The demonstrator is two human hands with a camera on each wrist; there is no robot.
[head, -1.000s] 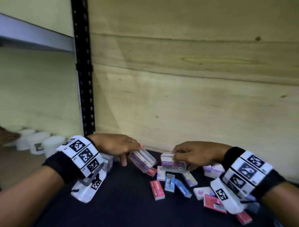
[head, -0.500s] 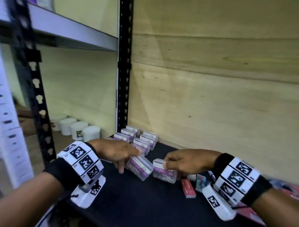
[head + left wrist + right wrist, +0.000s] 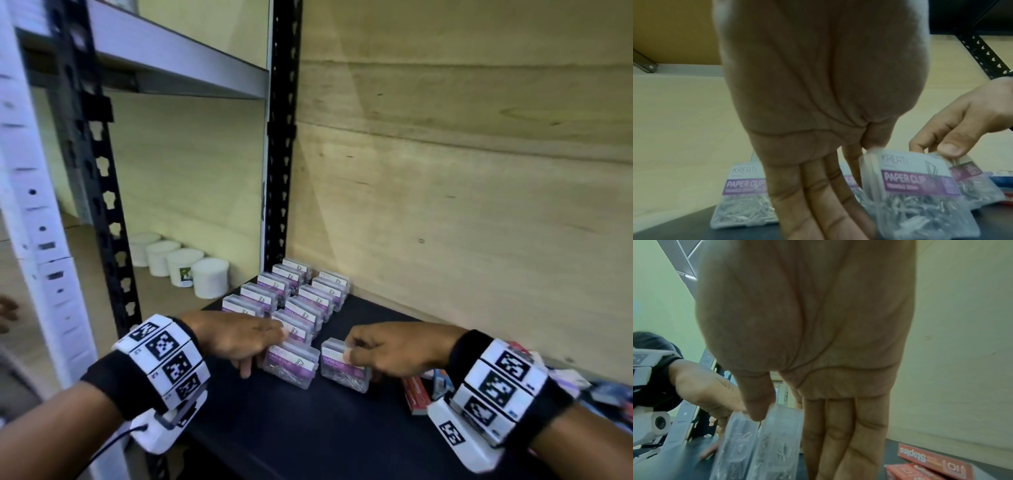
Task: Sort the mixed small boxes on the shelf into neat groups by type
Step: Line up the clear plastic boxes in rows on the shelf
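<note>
Two clear paper clip boxes with purple labels stand side by side on the black shelf [image 3: 308, 428]. My left hand [image 3: 274, 346] grips the left box [image 3: 291, 366] from above, its thumb on the top edge [image 3: 869, 144]. My right hand [image 3: 349, 354] pinches the right box [image 3: 342, 370] between thumb [image 3: 758, 404] and fingers. Both boxes sit just in front of two neat rows of matching paper clip boxes [image 3: 298, 291] at the back left. In the left wrist view the left box [image 3: 910, 186] reads "PAPER CLIP".
Red staples boxes [image 3: 416, 394] and other mixed small boxes [image 3: 603, 390] lie at the right behind my right wrist. A black upright post [image 3: 279, 154] and a plywood back wall [image 3: 445, 205] bound the shelf. White tubs [image 3: 209, 282] stand on the neighbouring shelf to the left.
Both hands have carried their paper clip boxes leftward from the mixed pile to the front of the sorted rows. The boxes now stand lower, close to the rows.
</note>
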